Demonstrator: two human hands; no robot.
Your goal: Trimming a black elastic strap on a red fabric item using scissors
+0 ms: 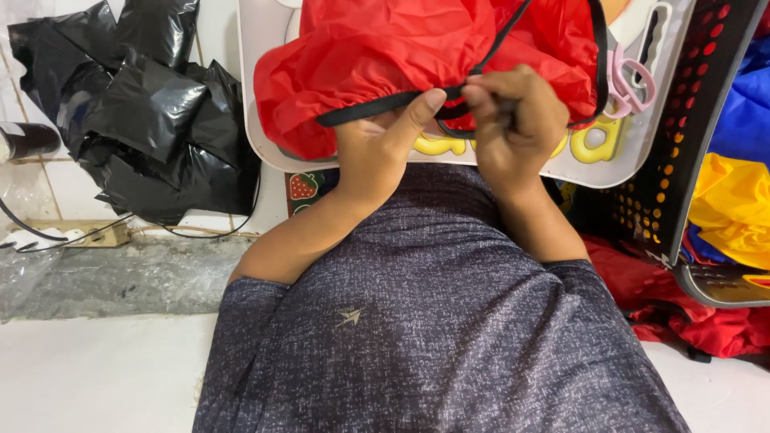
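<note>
Looking down past the person's grey speckled shirt (433, 321), both forearms come up to a red fabric piece (377, 56) bunched on a white tray-like board (265, 152) resting at the lap edge.

Left hand (377, 152) is curled mostly closed, thumb pressed up against the black edge strap (377, 108) that runs along the hem of the red fabric; it pinches strap + hem together. Right hand (513, 120) is a tight fist, fingers closed round the same black strap where it loops back over the cloth. The hands nearly touch, thumb tips just beside each other.

Handling, as I judge it: fabric looks thin, light, glossy, prob. nylon-type, so soft, floppy and likely slippery; it won't hold shape if taken by the body. Best hold looks to be the black strap/hem, which seems firmer and less slick. Not fragile, though a thin strap could twist or slip thru fingers.

Around: pink scissors (630, 80) lie on the board just right of the right hand, near yellow shapes (593, 144) on its surface. Farther right, a black perforated basket (698, 120) with yellow and blue cloth (734, 200) beside it; more red cloth (706, 321) on the floor. Far left, crumpled black plastic bags (144, 112), bubble wrap (112, 277), a power strip (88, 236). Nothing blocks the hands; scissors are closest.
</note>
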